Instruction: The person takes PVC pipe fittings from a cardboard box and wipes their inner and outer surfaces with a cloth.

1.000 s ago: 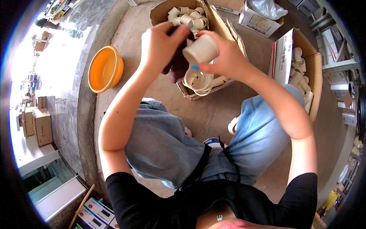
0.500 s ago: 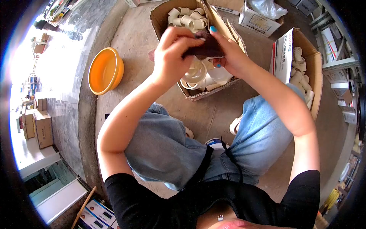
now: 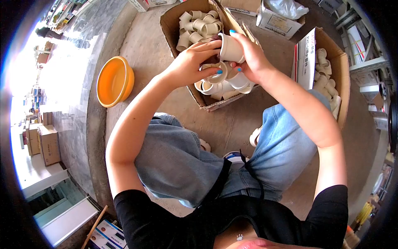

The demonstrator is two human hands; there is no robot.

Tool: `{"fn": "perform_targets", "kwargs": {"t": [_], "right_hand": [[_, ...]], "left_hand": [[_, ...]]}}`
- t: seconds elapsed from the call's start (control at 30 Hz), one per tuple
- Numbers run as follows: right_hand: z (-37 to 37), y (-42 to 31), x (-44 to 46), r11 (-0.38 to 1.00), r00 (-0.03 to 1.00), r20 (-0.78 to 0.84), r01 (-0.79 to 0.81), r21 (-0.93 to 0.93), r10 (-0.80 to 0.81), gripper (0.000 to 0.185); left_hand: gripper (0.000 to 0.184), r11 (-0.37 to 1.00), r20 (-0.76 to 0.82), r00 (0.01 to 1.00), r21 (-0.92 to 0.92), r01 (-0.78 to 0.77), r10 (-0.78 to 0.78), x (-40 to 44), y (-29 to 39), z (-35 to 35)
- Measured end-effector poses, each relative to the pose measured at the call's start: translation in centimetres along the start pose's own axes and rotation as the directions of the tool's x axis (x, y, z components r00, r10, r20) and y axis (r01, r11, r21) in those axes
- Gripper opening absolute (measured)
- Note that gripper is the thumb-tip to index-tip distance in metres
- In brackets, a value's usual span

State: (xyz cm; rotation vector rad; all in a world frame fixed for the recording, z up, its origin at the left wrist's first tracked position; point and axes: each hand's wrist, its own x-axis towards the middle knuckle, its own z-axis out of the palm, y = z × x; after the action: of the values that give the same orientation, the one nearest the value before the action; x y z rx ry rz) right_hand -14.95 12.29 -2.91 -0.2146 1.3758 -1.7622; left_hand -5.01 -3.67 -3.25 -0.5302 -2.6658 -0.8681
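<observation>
Near, lower centre: blue jeans (image 3: 182, 157), knees apart. Upper centre: right hand (image 3: 256, 62) curls round a white pipe fitting (image 3: 233, 49), tilted above an open carton (image 3: 170, 35) of pale fittings (image 3: 203, 27). Left hand (image 3: 184, 68) at its rim, thumb spread from fingers; dark cloth (image 3: 217, 37) shows by fingertips, grip on it cannot be told. Upper left: orange basin (image 3: 114, 81) on floor. Upper right: second carton (image 3: 340, 74) of fittings; farther, plastic bag (image 3: 287, 8) on a white box (image 3: 275, 22).

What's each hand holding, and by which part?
Right hand: a white pipe fitting, by its outer wall. Left hand: at the fitting's open end; any grip on the mostly hidden maroon cloth can't be told.
</observation>
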Motion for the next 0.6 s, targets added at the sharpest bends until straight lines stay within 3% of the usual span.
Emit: {"fn": "perform_targets", "kwargs": {"t": [0.1,0.2,0.23,0.3,0.33,0.37,0.43,0.47,0.53,0.6], "right_hand": [[0.1,0.3,0.0,0.992,0.996,-0.066,0.045,-0.115,-0.053,0.036],[-1.2,0.7,1.0,0.967,0.993,-0.033,0.107,-0.231,-0.117,0.035],[-1.4,1.0,1.1,0.877,0.948,-0.053,0.266,-0.401,-0.312,0.035],[-1.4,1.5,1.2,0.539,0.756,0.016,0.482,-0.691,-0.655,0.035],[-1.5,1.3,1.1,0.384,0.674,0.150,0.573,-0.724,-0.724,0.036],[-1.8,0.9,0.9,0.216,0.578,0.287,0.649,-0.730,-0.764,0.037],[-3.0,0.6,1.6,-0.129,0.341,0.575,0.771,-0.624,-0.744,0.046],[-3.4,0.5,2.1,-0.161,0.302,0.607,0.792,-0.589,-0.735,0.047],[-3.5,0.4,2.3,-0.223,0.222,0.665,0.828,-0.515,-0.713,0.049],[-3.2,0.5,2.3,-0.127,0.279,0.625,0.842,-0.524,-0.729,0.046]], "left_hand": [[0.034,0.983,0.001,0.996,-0.164,0.084,-0.085,0.4,0.1,0.8],[0.030,0.849,0.083,0.932,-0.390,0.356,-0.353,0.7,0.7,1.5],[0.027,0.844,0.070,0.930,-0.401,0.357,-0.360,0.8,1.0,1.7],[0.028,0.556,0.210,0.780,-0.595,0.581,-0.590,1.0,1.9,2.0],[0.029,0.373,0.300,0.680,-0.657,0.656,-0.669,0.9,2.3,2.0],[0.027,0.183,0.300,0.707,-0.834,0.520,-0.641,0.4,2.3,2.4],[0.024,0.013,0.241,0.688,-0.939,0.343,-0.684,0.4,4.1,2.2],[0.023,-0.068,0.217,0.672,-0.968,0.241,-0.708,0.4,4.6,2.2],[0.023,-0.072,0.211,0.676,-0.971,0.228,-0.706,0.1,4.4,2.3],[0.023,-0.057,0.173,0.650,-0.979,0.195,-0.740,0.1,4.8,2.5]]}}
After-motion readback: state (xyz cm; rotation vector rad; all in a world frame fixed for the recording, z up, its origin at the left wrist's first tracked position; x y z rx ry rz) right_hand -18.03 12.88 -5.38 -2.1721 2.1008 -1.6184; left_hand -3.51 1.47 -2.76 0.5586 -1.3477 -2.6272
